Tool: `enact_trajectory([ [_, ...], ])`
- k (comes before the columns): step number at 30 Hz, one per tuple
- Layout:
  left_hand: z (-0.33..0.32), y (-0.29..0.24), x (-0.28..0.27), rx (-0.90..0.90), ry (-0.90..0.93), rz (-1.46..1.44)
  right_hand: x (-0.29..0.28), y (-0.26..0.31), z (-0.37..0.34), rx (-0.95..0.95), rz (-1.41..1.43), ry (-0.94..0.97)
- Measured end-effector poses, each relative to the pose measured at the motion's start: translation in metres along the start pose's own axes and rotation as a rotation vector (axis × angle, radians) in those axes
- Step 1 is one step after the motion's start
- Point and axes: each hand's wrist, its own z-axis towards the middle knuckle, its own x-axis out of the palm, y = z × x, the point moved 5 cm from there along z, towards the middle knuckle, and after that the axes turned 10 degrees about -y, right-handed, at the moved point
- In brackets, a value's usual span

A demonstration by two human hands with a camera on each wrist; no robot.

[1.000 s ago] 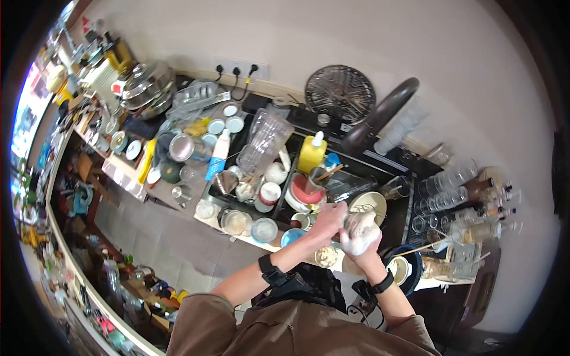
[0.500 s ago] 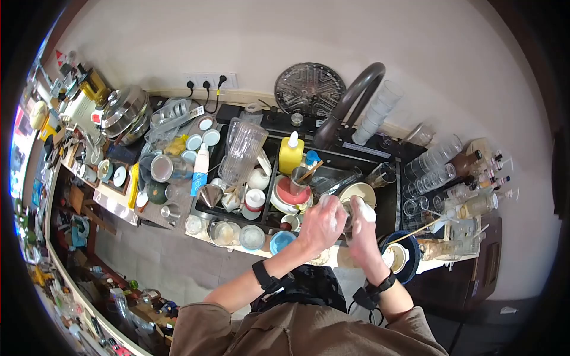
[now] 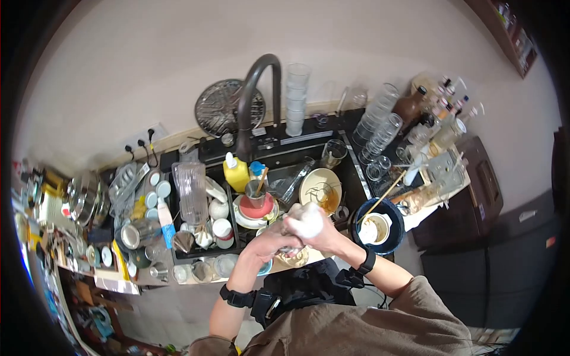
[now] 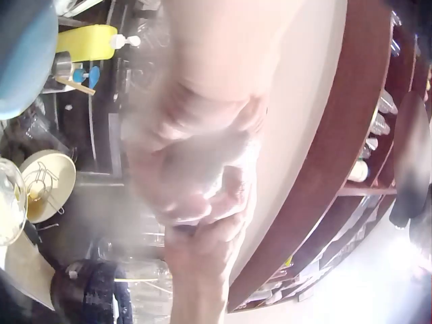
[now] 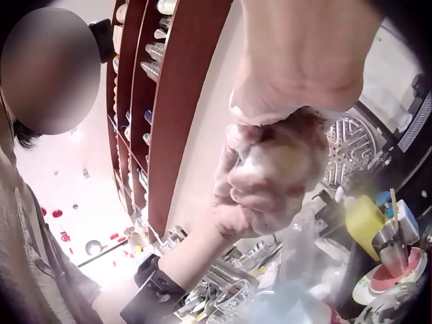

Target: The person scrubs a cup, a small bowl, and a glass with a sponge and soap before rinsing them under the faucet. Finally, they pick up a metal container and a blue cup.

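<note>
White foam [image 3: 307, 221] covers much of my right hand [image 3: 317, 232], which is pressed together with my left hand [image 3: 270, 243] above the sink's front edge. Both hands' fingers curl round a foam-covered thing between them; I cannot tell its kind, as the fingers hide most of it. In the left wrist view the hands overlap and a blurred greyish patch [image 4: 196, 158] shows between them. Suds whiten the fingers in the right wrist view too. Just beyond the hands a cream bowl [image 3: 320, 188] holds a wire whisk [image 3: 325, 199].
Dishes crowd the black sink [image 3: 353, 202], among them a red bowl [image 3: 255, 206] and a clear plastic container [image 3: 191, 193]. A yellow pump bottle [image 3: 236, 173] stands near the dark faucet [image 3: 244, 113]. At right are stacked glasses [image 3: 380, 130] and a dark blue bucket [image 3: 392, 240].
The hands were apart with the foam in the right one, then came together and now overlap. The head view has turned to the right, so the sink appears further left.
</note>
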Motion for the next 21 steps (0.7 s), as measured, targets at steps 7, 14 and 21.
enact_trajectory([
  [7, 0.011, -0.005, 0.016, 0.527, -0.672, 1.151, 0.013, -0.025, -0.024, 0.343, -0.110, -0.127],
  [14, 0.021, 0.003, 0.007, 0.281, -0.347, 0.644, -0.001, -0.031, -0.026, 0.500, 0.110, -0.041],
  [21, 0.021, 0.019, 0.001, 0.131, -0.221, 0.259, -0.003, -0.020, -0.022, 0.273, 0.142, -0.103],
])
